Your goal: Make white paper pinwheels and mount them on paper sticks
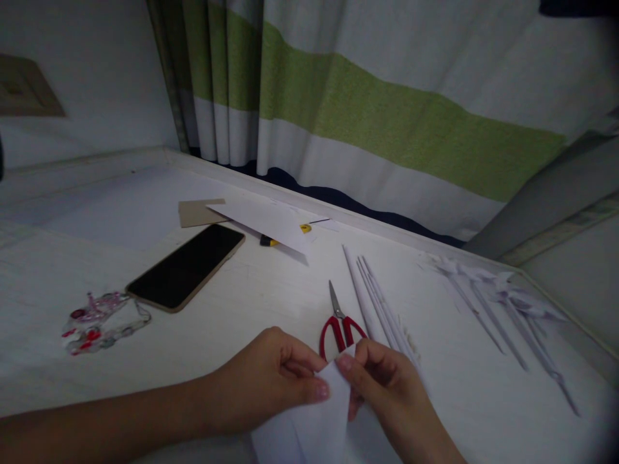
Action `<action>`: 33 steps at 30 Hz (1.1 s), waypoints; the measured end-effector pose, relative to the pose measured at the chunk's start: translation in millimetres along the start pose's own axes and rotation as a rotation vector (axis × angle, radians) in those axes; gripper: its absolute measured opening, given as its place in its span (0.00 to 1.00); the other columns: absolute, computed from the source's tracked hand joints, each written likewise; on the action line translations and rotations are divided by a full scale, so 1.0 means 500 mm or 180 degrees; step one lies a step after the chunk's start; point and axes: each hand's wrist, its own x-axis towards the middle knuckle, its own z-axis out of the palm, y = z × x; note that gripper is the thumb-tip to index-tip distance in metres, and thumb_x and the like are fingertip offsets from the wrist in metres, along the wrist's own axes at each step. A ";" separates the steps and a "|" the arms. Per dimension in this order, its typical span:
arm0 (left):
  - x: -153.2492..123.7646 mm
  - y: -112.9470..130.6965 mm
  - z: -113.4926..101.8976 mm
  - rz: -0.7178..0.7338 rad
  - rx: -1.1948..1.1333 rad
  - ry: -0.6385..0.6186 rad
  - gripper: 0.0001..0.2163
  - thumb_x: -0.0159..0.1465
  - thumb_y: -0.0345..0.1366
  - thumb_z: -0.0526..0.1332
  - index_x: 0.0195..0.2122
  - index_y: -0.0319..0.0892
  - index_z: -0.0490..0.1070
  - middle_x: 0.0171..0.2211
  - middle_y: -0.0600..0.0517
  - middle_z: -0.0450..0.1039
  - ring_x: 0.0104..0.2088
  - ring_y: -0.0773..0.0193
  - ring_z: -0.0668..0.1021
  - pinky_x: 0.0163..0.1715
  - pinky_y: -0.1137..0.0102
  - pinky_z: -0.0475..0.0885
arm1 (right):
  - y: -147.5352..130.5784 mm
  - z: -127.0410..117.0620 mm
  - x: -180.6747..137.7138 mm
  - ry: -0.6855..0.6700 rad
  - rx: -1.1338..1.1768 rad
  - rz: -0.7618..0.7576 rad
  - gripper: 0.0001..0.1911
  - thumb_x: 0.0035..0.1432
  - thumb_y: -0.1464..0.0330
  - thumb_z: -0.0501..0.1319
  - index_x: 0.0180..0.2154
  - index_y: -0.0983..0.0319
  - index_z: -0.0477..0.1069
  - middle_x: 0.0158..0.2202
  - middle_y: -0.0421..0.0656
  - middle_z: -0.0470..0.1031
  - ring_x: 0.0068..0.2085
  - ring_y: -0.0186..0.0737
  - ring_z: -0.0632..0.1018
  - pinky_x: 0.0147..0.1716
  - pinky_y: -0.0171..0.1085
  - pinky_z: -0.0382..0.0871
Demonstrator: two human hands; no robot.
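Note:
A white sheet of paper (322,412), partly folded or overlapping, is held up at the bottom centre. My left hand (271,380) is closed on its left edge, thumb on top. On the upper right corner, my right hand (387,386) pinches the paper between thumb and fingers. Just beyond both hands lie scissors (336,319) with red handles, blades pointing away; the paper and fingers cover part of the handles. Thin rolled white paper sticks (380,296) lie right of the scissors, their near ends hidden by my right hand.
A phone (186,267) with a beaded strap (101,322) lies at left. Behind it are brown card (200,212) and a white sheet (271,222) over a yellow-black tool (268,241). Several paper sticks with folded tops (503,290) lie at right. A curtain (338,84) hangs behind.

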 end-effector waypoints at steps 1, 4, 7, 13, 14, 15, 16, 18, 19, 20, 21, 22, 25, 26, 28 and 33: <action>0.000 0.000 -0.001 0.0017 -0.0001 -0.0008 0.13 0.54 0.36 0.61 0.40 0.36 0.73 0.32 0.47 0.77 0.36 0.58 0.76 0.35 0.69 0.67 | 0.000 0.000 0.001 -0.0023 -0.0048 0.0019 0.18 0.48 0.59 0.61 0.18 0.63 0.59 0.11 0.33 0.63 0.14 0.25 0.66 0.16 0.25 0.59; 0.002 -0.001 -0.006 0.0092 -0.0042 0.0059 0.13 0.54 0.35 0.61 0.39 0.37 0.73 0.32 0.48 0.77 0.36 0.58 0.76 0.36 0.69 0.67 | 0.001 -0.001 0.002 -0.0215 -0.0125 0.0122 0.18 0.47 0.56 0.60 0.19 0.63 0.60 0.10 0.34 0.63 0.13 0.26 0.66 0.14 0.26 0.58; 0.004 -0.003 -0.011 0.0170 -0.0015 0.0167 0.12 0.54 0.35 0.61 0.39 0.37 0.73 0.31 0.49 0.77 0.35 0.60 0.76 0.34 0.72 0.67 | 0.004 0.001 -0.001 -0.0395 -0.0231 0.0171 0.19 0.48 0.57 0.59 0.17 0.65 0.62 0.10 0.35 0.63 0.12 0.25 0.65 0.13 0.25 0.55; 0.003 -0.001 -0.011 0.0123 0.0041 0.0284 0.11 0.53 0.35 0.62 0.36 0.37 0.74 0.30 0.49 0.77 0.33 0.61 0.76 0.32 0.72 0.67 | 0.007 0.006 -0.006 -0.0271 -0.0318 0.0218 0.21 0.47 0.56 0.59 0.15 0.63 0.60 0.09 0.33 0.61 0.11 0.24 0.61 0.12 0.25 0.51; 0.003 0.001 -0.011 0.0108 0.0047 0.0321 0.11 0.52 0.35 0.62 0.36 0.37 0.74 0.30 0.49 0.77 0.33 0.61 0.76 0.32 0.72 0.67 | 0.007 0.007 -0.006 -0.0308 -0.0322 0.0227 0.21 0.47 0.55 0.59 0.15 0.63 0.60 0.09 0.34 0.61 0.11 0.25 0.62 0.12 0.25 0.51; 0.002 0.003 -0.011 0.0090 0.0049 0.0350 0.11 0.52 0.35 0.62 0.35 0.37 0.74 0.30 0.50 0.77 0.32 0.62 0.76 0.32 0.72 0.68 | 0.008 0.008 -0.007 -0.0377 -0.0328 0.0245 0.21 0.47 0.54 0.58 0.15 0.63 0.61 0.10 0.34 0.61 0.11 0.25 0.62 0.12 0.26 0.51; 0.002 0.005 -0.012 0.0072 0.0050 0.0371 0.10 0.52 0.35 0.62 0.35 0.38 0.74 0.29 0.50 0.77 0.32 0.62 0.76 0.31 0.73 0.68 | 0.008 0.009 -0.008 -0.0460 -0.0335 0.0267 0.22 0.48 0.54 0.57 0.15 0.64 0.62 0.09 0.35 0.61 0.11 0.26 0.63 0.12 0.26 0.52; 0.002 0.006 -0.013 0.0048 0.0072 0.0406 0.09 0.51 0.35 0.62 0.33 0.38 0.74 0.29 0.50 0.77 0.31 0.63 0.76 0.30 0.73 0.68 | 0.009 0.011 -0.009 -0.0587 -0.0404 0.0301 0.23 0.50 0.53 0.55 0.14 0.64 0.64 0.09 0.35 0.61 0.11 0.26 0.62 0.12 0.26 0.51; 0.003 0.006 -0.014 0.0048 0.0083 0.0427 0.08 0.51 0.35 0.62 0.32 0.37 0.74 0.29 0.50 0.77 0.30 0.63 0.76 0.29 0.74 0.68 | 0.011 0.012 -0.010 -0.0611 -0.0448 0.0308 0.24 0.50 0.54 0.55 0.14 0.64 0.63 0.08 0.35 0.60 0.11 0.25 0.62 0.12 0.26 0.50; 0.004 0.005 -0.015 0.0059 0.0086 0.0447 0.08 0.51 0.34 0.62 0.31 0.37 0.74 0.29 0.50 0.77 0.30 0.64 0.76 0.29 0.74 0.68 | 0.012 0.012 -0.010 -0.0615 -0.0492 0.0308 0.24 0.51 0.54 0.54 0.13 0.64 0.63 0.08 0.34 0.59 0.11 0.25 0.61 0.12 0.26 0.48; 0.005 0.004 -0.016 0.0076 0.0085 0.0478 0.07 0.51 0.34 0.62 0.29 0.37 0.74 0.29 0.51 0.77 0.30 0.64 0.76 0.29 0.74 0.68 | 0.013 0.013 -0.011 -0.0614 -0.0525 0.0307 0.25 0.51 0.54 0.54 0.13 0.64 0.62 0.07 0.34 0.58 0.11 0.24 0.59 0.12 0.26 0.47; 0.005 0.002 -0.017 0.0088 0.0083 0.0492 0.07 0.51 0.34 0.63 0.29 0.37 0.74 0.28 0.51 0.77 0.29 0.65 0.76 0.29 0.74 0.68 | 0.015 0.013 -0.011 -0.0620 -0.0544 0.0313 0.25 0.51 0.53 0.53 0.13 0.63 0.62 0.07 0.34 0.58 0.10 0.24 0.59 0.11 0.26 0.46; 0.006 0.002 -0.018 0.0133 0.0061 0.0505 0.05 0.50 0.33 0.63 0.27 0.37 0.73 0.27 0.52 0.76 0.28 0.67 0.75 0.28 0.76 0.67 | 0.018 0.014 -0.013 -0.0690 -0.0558 0.0343 0.27 0.51 0.51 0.52 0.10 0.62 0.58 0.07 0.34 0.57 0.10 0.24 0.57 0.10 0.27 0.44; 0.006 0.003 -0.018 0.0140 0.0051 0.0521 0.05 0.50 0.32 0.63 0.27 0.37 0.73 0.26 0.53 0.76 0.27 0.68 0.75 0.27 0.77 0.66 | 0.018 0.014 -0.014 -0.0716 -0.0574 0.0350 0.28 0.50 0.52 0.53 0.09 0.62 0.57 0.07 0.34 0.56 0.10 0.24 0.56 0.10 0.28 0.43; 0.005 0.005 -0.017 0.0151 0.0040 0.0557 0.04 0.49 0.31 0.63 0.25 0.37 0.73 0.24 0.55 0.75 0.25 0.70 0.74 0.25 0.78 0.65 | 0.017 0.014 -0.016 -0.0764 -0.0613 0.0361 0.28 0.50 0.52 0.54 0.08 0.61 0.56 0.07 0.34 0.57 0.10 0.23 0.55 0.11 0.28 0.42; 0.004 0.007 -0.018 0.0132 0.0005 0.0592 0.04 0.49 0.32 0.64 0.25 0.37 0.72 0.23 0.55 0.75 0.24 0.71 0.73 0.24 0.79 0.64 | 0.020 0.016 -0.013 -0.0830 -0.0646 0.0392 0.28 0.50 0.52 0.53 0.08 0.61 0.57 0.07 0.34 0.57 0.09 0.24 0.55 0.10 0.28 0.42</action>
